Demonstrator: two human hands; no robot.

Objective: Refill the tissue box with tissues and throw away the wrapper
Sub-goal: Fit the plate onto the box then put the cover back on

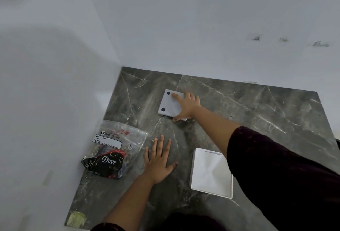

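On a grey marble counter, the white square tissue box point(211, 173) stands open near me, with white tissues filling it. Farther back lies its white base plate point(169, 104), bottom up, with dark round feet showing. My right hand point(186, 106) rests on the plate's right side, thumb at its near edge and fingers over its top. A clear plastic wrapper point(114, 150) with a black "Dove" print lies crumpled at the left. My left hand point(159, 159) lies flat on the counter just right of the wrapper, fingers spread, holding nothing.
White walls close the counter point(257, 113) in at the back and left. The counter's right edge point(329, 120) drops off to a dark area. A pale stain point(76, 218) marks the near left corner.
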